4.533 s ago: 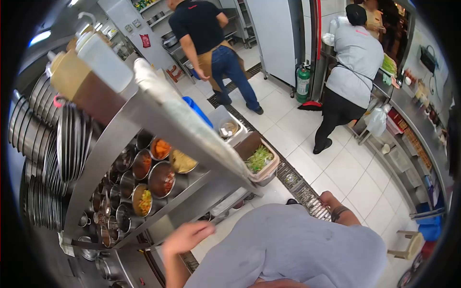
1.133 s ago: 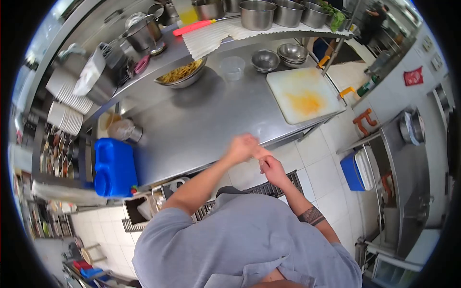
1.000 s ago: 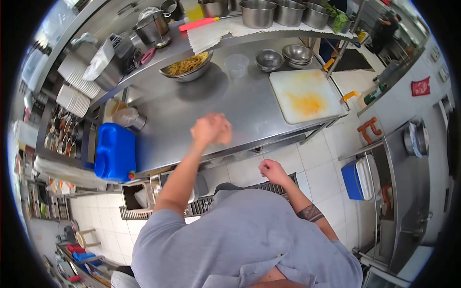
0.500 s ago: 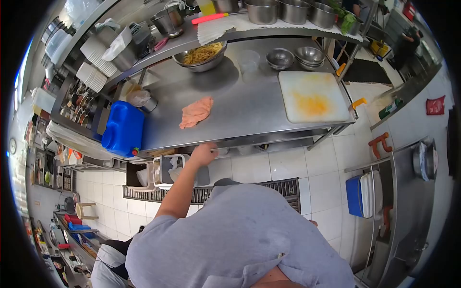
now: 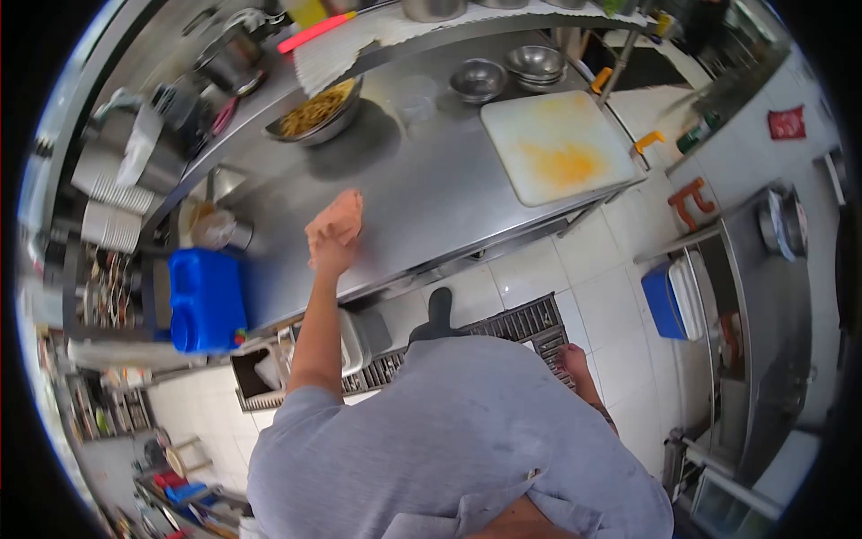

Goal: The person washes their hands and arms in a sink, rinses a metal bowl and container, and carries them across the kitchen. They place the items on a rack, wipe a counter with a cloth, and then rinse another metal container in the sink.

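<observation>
My left hand (image 5: 334, 255) is on the salmon-coloured cloth (image 5: 338, 218), fingers closed over its near end. The cloth lies bunched near the front of the steel worktable (image 5: 431, 202). My right hand (image 5: 572, 361) hangs low beside my body, away from the table; its fingers are small and blurred. Behind the cloth, under the shelf, stands a metal bowl (image 5: 334, 133) of noodle-like yellow food (image 5: 314, 112). A white cutting board (image 5: 557, 148) with orange stains lies at the right end of the table.
A blue jerrycan (image 5: 206, 301) stands at the table's left front corner. Small metal bowls (image 5: 478, 81) sit behind the board, and a clear container (image 5: 414, 99) stands nearby. Above runs a shelf holding a pink-handled tool (image 5: 314, 32). A drain grate (image 5: 521, 323) crosses the floor.
My left hand has reached forward from the table edge onto the cloth and taken hold of it. My right hand has come into fuller view. The whole view has turned and shifted.
</observation>
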Demonstrator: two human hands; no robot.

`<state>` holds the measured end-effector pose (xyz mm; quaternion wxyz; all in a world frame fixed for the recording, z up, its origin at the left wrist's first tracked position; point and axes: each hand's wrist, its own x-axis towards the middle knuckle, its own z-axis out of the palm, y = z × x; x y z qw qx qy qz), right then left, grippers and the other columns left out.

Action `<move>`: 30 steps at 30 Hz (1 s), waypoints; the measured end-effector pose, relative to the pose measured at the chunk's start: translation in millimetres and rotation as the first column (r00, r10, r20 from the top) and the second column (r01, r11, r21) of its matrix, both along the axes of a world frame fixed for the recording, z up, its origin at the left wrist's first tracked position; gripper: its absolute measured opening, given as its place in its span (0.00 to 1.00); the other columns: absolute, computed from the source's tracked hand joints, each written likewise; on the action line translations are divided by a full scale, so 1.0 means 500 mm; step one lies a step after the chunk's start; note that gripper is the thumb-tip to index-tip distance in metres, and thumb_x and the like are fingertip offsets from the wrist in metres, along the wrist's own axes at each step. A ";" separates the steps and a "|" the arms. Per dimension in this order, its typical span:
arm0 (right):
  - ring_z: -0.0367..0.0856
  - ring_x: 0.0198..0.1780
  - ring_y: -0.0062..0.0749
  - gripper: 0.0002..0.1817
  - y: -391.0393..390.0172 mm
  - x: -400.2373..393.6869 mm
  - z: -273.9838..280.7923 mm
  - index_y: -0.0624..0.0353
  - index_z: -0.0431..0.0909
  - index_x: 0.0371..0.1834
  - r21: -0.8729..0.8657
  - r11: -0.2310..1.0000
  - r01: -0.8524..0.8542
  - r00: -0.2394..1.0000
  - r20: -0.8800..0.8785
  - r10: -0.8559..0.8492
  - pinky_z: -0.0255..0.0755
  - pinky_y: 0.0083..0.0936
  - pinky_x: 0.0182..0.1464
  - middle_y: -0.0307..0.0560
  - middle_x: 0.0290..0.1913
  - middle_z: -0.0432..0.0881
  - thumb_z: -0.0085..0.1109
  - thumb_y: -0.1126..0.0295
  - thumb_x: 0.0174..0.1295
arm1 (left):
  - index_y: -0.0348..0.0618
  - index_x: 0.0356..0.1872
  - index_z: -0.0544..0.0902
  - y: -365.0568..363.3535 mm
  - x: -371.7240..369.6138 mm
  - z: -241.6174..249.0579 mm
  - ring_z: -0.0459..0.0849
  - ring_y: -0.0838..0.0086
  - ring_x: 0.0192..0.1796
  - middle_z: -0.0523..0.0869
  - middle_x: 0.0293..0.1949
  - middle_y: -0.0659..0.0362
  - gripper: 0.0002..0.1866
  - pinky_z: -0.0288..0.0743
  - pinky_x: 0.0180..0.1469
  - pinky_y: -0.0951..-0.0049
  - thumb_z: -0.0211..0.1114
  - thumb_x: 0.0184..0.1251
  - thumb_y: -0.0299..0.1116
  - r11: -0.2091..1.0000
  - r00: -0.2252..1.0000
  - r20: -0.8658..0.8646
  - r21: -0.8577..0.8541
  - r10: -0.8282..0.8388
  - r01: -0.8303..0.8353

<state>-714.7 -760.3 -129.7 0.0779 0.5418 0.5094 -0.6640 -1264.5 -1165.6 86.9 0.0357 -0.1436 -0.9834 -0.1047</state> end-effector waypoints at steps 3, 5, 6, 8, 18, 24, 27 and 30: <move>0.84 0.26 0.33 0.13 -0.033 -0.022 0.044 0.63 0.83 0.42 0.108 0.994 0.029 0.999 0.042 -0.034 0.77 0.32 0.27 0.48 0.31 0.86 0.62 0.62 0.71 | 0.43 0.74 0.72 0.018 -0.119 0.008 0.72 0.47 0.73 0.72 0.72 0.42 0.35 0.70 0.70 0.54 0.57 0.76 0.55 0.959 0.919 0.381 -0.206 -0.105 0.195; 0.85 0.27 0.34 0.14 -0.057 0.009 0.027 0.64 0.84 0.41 0.146 0.987 0.068 0.995 0.064 -0.078 0.78 0.33 0.28 0.50 0.31 0.87 0.60 0.62 0.71 | 0.44 0.75 0.72 0.037 -0.182 -0.129 0.66 0.49 0.77 0.69 0.73 0.43 0.32 0.62 0.74 0.47 0.53 0.79 0.53 0.842 0.946 0.149 -0.430 -0.290 0.326; 0.87 0.27 0.37 0.14 -0.066 0.039 -0.007 0.65 0.84 0.42 0.195 0.981 -0.005 0.988 0.152 -0.026 0.79 0.34 0.28 0.52 0.32 0.88 0.59 0.62 0.71 | 0.44 0.75 0.72 0.060 -0.212 -0.170 0.64 0.50 0.78 0.68 0.73 0.44 0.30 0.57 0.77 0.42 0.52 0.80 0.51 0.864 0.926 -0.024 -0.370 -0.376 0.341; 0.88 0.28 0.39 0.15 -0.088 0.024 0.006 0.66 0.84 0.43 0.258 0.965 -0.035 0.971 0.238 -0.028 0.80 0.36 0.28 0.54 0.33 0.88 0.58 0.62 0.70 | 0.44 0.75 0.72 0.181 -0.221 -0.102 0.58 0.52 0.82 0.65 0.78 0.48 0.30 0.49 0.81 0.44 0.52 0.81 0.50 0.885 0.899 0.070 -0.160 -0.431 0.437; 0.86 0.27 0.29 0.14 -0.286 -0.129 0.156 0.61 0.89 0.39 0.219 0.969 0.114 0.950 0.260 -0.171 0.82 0.32 0.30 0.48 0.33 0.90 0.64 0.60 0.69 | 0.54 0.74 0.77 0.546 -0.034 -0.080 0.63 0.58 0.82 0.72 0.78 0.55 0.27 0.52 0.83 0.48 0.58 0.76 0.42 0.326 0.322 0.064 0.293 -0.945 0.899; 0.90 0.38 0.48 0.19 -0.319 -0.109 0.094 0.63 0.89 0.41 0.404 0.890 -0.210 0.938 0.341 0.066 0.84 0.43 0.43 0.55 0.41 0.91 0.64 0.56 0.64 | 0.48 0.56 0.87 0.405 -0.006 -0.047 0.79 0.57 0.68 0.85 0.63 0.55 0.18 0.69 0.73 0.60 0.61 0.66 0.28 0.255 0.220 0.131 0.555 -0.967 0.791; 0.88 0.29 0.42 0.13 -0.321 -0.110 0.119 0.63 0.84 0.43 0.159 0.964 0.215 0.924 0.287 -0.253 0.82 0.40 0.29 0.53 0.34 0.88 0.62 0.62 0.68 | 0.48 0.55 0.88 0.338 -0.062 0.028 0.81 0.57 0.65 0.86 0.62 0.54 0.18 0.68 0.74 0.60 0.66 0.62 0.29 0.431 0.313 0.319 0.430 -0.895 0.794; 0.87 0.27 0.39 0.10 -0.309 -0.076 0.081 0.64 0.82 0.43 0.029 0.976 0.214 0.918 0.336 -0.212 0.82 0.37 0.28 0.51 0.32 0.87 0.60 0.66 0.71 | 0.48 0.54 0.88 0.276 -0.118 0.094 0.82 0.55 0.64 0.87 0.60 0.53 0.18 0.70 0.72 0.60 0.69 0.61 0.30 0.559 0.426 0.374 0.655 -0.824 0.509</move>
